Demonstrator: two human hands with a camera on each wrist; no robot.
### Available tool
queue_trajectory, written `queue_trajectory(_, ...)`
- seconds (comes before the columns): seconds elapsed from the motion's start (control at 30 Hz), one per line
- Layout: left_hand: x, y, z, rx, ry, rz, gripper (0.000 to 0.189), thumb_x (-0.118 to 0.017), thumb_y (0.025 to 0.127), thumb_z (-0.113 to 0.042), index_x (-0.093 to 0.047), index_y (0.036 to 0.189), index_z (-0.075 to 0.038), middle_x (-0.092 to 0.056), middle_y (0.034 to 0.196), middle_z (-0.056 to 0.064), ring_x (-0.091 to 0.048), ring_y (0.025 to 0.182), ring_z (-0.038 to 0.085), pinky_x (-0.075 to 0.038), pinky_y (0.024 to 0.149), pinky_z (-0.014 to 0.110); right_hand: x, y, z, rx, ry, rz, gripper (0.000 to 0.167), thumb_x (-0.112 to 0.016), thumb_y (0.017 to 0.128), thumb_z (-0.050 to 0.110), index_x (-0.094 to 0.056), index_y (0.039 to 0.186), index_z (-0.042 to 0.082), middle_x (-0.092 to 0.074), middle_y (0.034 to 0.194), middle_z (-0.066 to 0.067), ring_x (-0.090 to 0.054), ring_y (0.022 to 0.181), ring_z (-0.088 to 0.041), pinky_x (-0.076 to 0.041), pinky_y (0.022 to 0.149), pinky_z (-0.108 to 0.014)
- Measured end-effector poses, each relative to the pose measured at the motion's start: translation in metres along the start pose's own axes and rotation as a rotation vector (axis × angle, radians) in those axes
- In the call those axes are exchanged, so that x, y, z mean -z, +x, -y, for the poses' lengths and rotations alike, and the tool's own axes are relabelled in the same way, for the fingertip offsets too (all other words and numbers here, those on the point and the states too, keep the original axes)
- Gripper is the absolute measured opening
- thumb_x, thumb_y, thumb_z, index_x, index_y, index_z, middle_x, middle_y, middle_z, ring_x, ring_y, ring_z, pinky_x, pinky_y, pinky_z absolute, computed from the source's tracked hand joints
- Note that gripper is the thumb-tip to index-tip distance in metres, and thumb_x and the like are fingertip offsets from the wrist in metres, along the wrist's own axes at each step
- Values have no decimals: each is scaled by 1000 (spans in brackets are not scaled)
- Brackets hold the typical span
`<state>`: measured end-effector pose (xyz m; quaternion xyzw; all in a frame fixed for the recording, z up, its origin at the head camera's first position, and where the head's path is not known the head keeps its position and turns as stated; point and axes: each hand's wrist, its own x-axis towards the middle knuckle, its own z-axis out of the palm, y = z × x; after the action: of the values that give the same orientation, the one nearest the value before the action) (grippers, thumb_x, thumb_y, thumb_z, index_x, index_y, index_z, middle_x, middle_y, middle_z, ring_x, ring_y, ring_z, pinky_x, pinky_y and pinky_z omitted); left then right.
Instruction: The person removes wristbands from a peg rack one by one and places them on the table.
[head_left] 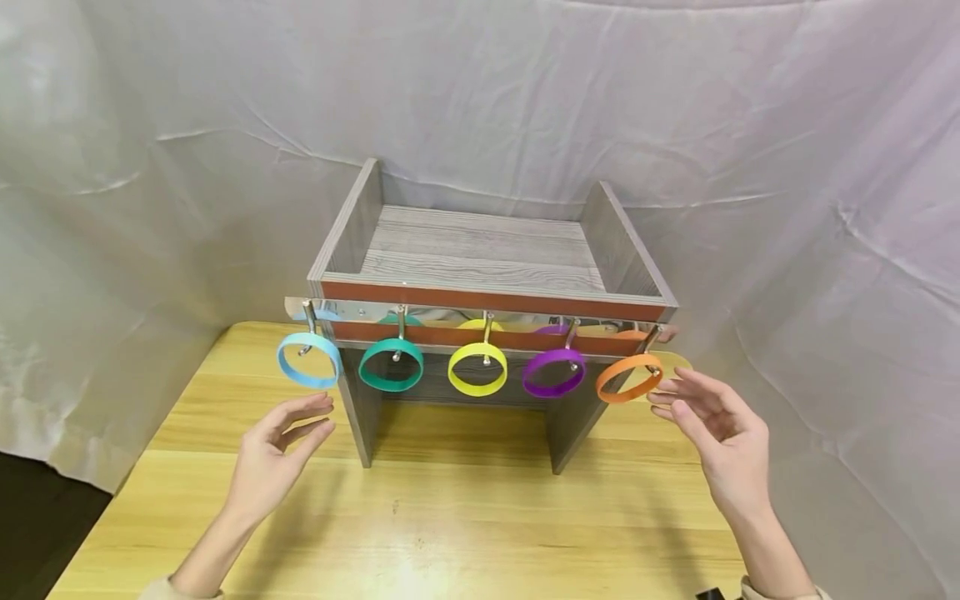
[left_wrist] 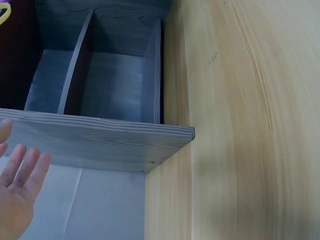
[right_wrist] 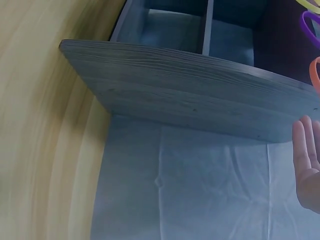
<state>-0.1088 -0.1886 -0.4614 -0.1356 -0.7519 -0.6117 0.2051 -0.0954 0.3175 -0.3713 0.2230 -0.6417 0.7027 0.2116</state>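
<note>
Several thin coloured rings hang from metal hooks on a shiny rail: a light blue ring (head_left: 308,361), a teal ring (head_left: 391,365), a yellow ring (head_left: 477,369), a purple ring (head_left: 553,372) and an orange ring (head_left: 629,378). My left hand (head_left: 281,450) is just below the light blue ring, fingers loosely bent and thumb apart, holding nothing. My right hand (head_left: 720,433) is beside the orange ring, its relaxed fingertips right by the ring's right edge. In the wrist views the left fingers (left_wrist: 37,172) and right fingers (right_wrist: 300,145) look extended.
The rail (head_left: 442,315) runs along the front of a grey wood-grain shelf unit (head_left: 480,246) with raised sides. It stands on a light wooden table (head_left: 465,517). Pale fabric (head_left: 480,92) hangs behind and at both sides. A small black object (head_left: 708,594) shows at the bottom right.
</note>
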Motion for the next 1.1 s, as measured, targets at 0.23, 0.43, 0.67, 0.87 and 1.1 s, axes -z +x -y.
queue_trajectory(0.23,-7,5,2,61,21,-2,29,-72,92,12,-70,120,5,-73,116,-20,-73,104,-1,-63,91,12,-1,8,1,-100,-72,-40,36,-51,99,-22,-59,134,-17,-80,114,-4,-80,95,-15,-70,85,-32)
queue_trajectory(0.43,-13,8,3,80,13,-8,27,-73,92,11,-71,119,5,-72,114,-23,-72,104,-2,-64,89,12,1,16,-5,-38,71,72,34,-46,99,-24,-59,130,-20,-79,117,-15,-80,97,-21,-70,87,-35)
queue_trajectory(0.67,-17,9,4,58,7,0,26,-73,90,15,-71,115,7,-71,110,-23,-71,102,-6,-65,87,14,2,19,-6,-60,54,131,36,-45,100,-23,-63,130,-14,-80,117,-11,-79,103,-19,-70,88,-34)
queue_trajectory(0.87,-19,10,5,63,-2,-8,26,-73,90,15,-71,115,7,-71,108,-23,-71,100,-7,-65,84,13,0,21,-5,-66,63,164,37,-45,100,-23,-64,130,-13,-80,117,-10,-78,104,-18,-70,89,-34)
queue_trajectory(1.1,-21,10,5,84,-20,-16,25,-71,91,15,-70,115,10,-72,107,-22,-71,98,-7,-65,82,13,-3,24,-3,-62,44,168,36,-46,100,-23,-67,127,-10,-80,115,-7,-79,103,-17,-70,86,-32)
